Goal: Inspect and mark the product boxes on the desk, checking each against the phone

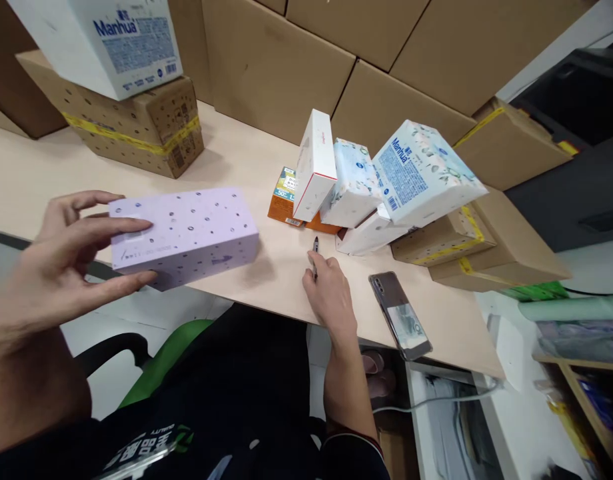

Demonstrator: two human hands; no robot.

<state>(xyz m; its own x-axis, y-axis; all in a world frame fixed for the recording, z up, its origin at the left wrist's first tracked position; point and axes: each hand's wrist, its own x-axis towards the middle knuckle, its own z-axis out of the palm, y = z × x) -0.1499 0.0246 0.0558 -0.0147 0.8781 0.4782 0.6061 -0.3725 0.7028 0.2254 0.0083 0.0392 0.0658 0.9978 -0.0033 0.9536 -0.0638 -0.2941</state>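
Observation:
My left hand (71, 250) grips one end of a long lilac box with small dots (186, 233), holding it level just above the near edge of the pale wooden desk (236, 160). My right hand (329, 290) rests on the desk, fingers closed round a dark pen (315, 248) whose tip points away from me. Just beyond the pen lies a heap of small packages: a white box with a red edge (315, 163), an orange box (282, 197), a pale blue tissue pack (354, 183) and a Manhua tissue pack (424, 170).
A phone (400, 315) lies screen-up at the desk's near right edge. Taped cardboard boxes (141, 123) stand at the back left under a white Manhua carton (106, 37). More cardboard boxes (466, 237) sit right. Large cartons (281, 67) wall the back. A green chair (159, 363) is below.

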